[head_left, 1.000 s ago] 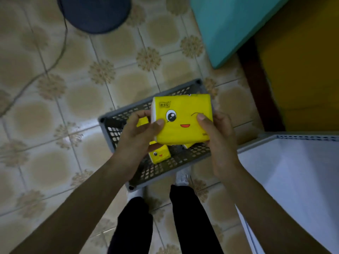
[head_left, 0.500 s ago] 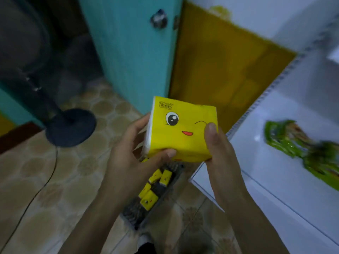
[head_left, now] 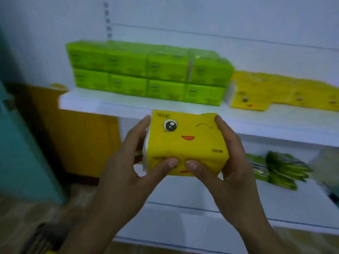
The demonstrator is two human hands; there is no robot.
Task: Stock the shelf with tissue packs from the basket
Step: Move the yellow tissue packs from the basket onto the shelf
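A yellow tissue pack [head_left: 185, 143] with a winking cartoon face is held up in front of the white shelf [head_left: 113, 105]. My left hand [head_left: 128, 162] grips its left side, thumb pressed on the front lower edge. My right hand [head_left: 229, 158] grips its right side, thumb likewise on the front. On the shelf board behind stand green tissue packs [head_left: 146, 72] in two stacked rows, and to their right lie more yellow tissue packs [head_left: 275, 92]. The basket [head_left: 45, 235] shows only as a dark blur at the bottom left.
A lower shelf board [head_left: 275, 202] carries green packets [head_left: 278, 167] at the right. A teal door [head_left: 22, 143] and an orange wall panel [head_left: 78, 134] stand to the left of the shelf. Tiled floor shows at the bottom left.
My view has swung up from the basket and floor to face the shelf. Both hands have kept hold of the yellow pack and carried it up in front of the shelf.
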